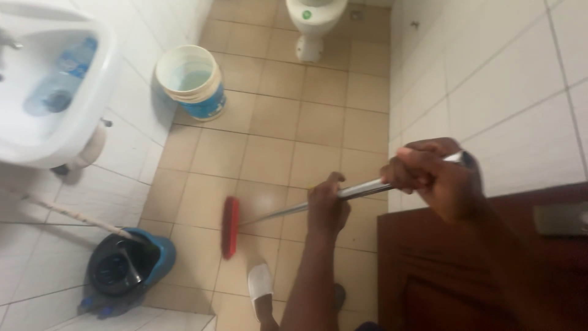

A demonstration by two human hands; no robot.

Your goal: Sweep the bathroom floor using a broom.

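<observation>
A long metal broom handle point(361, 189) runs from upper right down to a red broom head point(230, 227) resting on the beige tiled floor point(275, 153). My left hand point(327, 205) grips the handle at its middle. My right hand point(435, 178) is closed around the top end of the handle, close to the white tiled wall. My foot in a white slipper point(260, 285) stands just below the broom head.
A white bucket point(193, 83) with water stands by the left wall. A white toilet point(315, 21) is at the far end. A sink point(52, 86) holds a plastic bottle point(61, 76). A blue mop bucket point(125, 270) sits lower left. A dark wooden door point(465, 270) is on the right.
</observation>
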